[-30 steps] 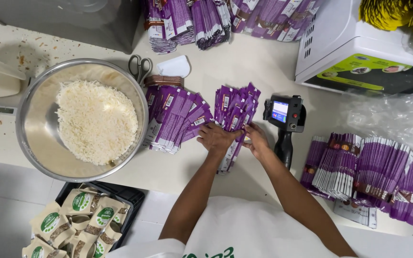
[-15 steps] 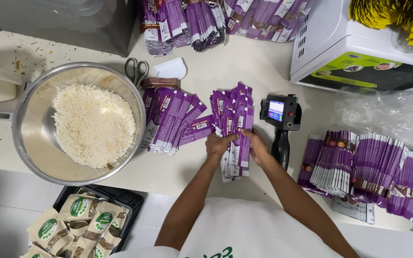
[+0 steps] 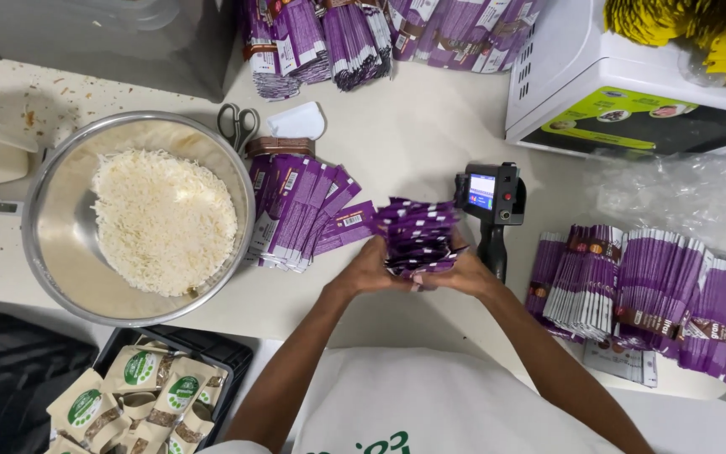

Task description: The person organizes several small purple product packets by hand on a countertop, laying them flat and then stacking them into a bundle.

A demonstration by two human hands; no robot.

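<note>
- Left hand [image 3: 369,271] & right hand [image 3: 462,271]: both curled closed round one stack of purple pouches [image 3: 418,235], left on its 9 o'clock side, right on its 3 o'clock side. Fingers wrapped under/behind the stack, so tips mostly hidden.
- Stack sits near mid-frame over the pale table [image 3: 413,143], lifted up on edge between the palms; pouch tops fan out twd 12 o'clock. Can't tell if its lower edge touches the table.
- At 9 o'clock of the stack, just beside it: spread of loose purple pouches [image 3: 296,210] lying flat, overlapped, 1 corner reaching almost to the left hand.
- At 3 o'clock, just beside the right hand: black handheld device [image 3: 491,202] w/ small lit screen, upright on the table.
- Further out at 9 o'clock: big metal bowl [image 3: 52,252] holding a heap of white rice [image 3: 164,220], touching the loose spread's edge.
- At 11 o'clock: scissors [image 3: 237,124] at the bowl rim, white scoop [image 3: 297,123] next to them.
- At 12 o'clock, well apart: banded bundles of purple pouches [image 3: 380,34] along table back.
- At 4 o'clock: row of more banded purple bundles [image 3: 649,294].
- At 1–2 o'clock: white box-like appliance [image 3: 598,76], crumpled clear plastic [image 3: 682,197] below it.
- At 7 o'clock, below table edge: black tray [image 3: 228,357] w/ beige packets w/ green labels [image 3: 140,395].
</note>
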